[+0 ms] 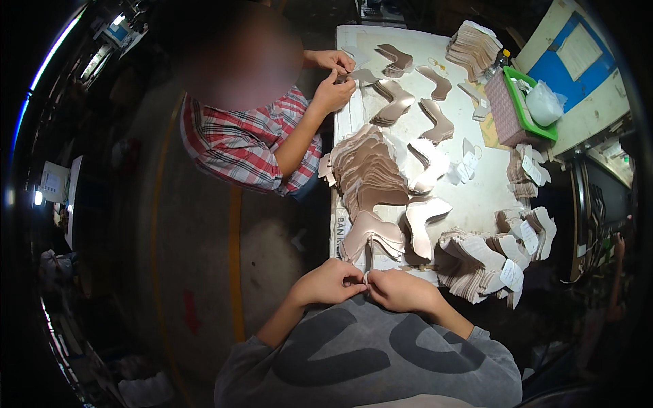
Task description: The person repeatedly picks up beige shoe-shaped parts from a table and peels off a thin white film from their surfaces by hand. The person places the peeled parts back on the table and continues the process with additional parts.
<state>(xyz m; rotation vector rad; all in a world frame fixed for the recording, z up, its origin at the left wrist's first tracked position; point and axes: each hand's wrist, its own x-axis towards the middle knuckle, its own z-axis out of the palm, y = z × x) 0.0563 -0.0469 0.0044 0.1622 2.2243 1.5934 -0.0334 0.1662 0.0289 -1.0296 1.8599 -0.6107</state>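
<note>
At the near edge of the table, my left hand and my right hand meet, fingertips pinched together. Between them is a thin pale piece seen almost edge-on, its lower end hidden by the fingers. It looks like one of the curved beige shoe-upper pieces lying around. Just beyond my hands sits a small stack of beige shoe-upper pieces, with a V-shaped stack to its right. Behind them spreads a large fanned pile of beige pieces.
Across the table's left side, a co-worker in a plaid shirt handles a grey piece. Tagged bundles line the right edge of the white table. A pink basket with green rim stands at far right, beside a cabinet.
</note>
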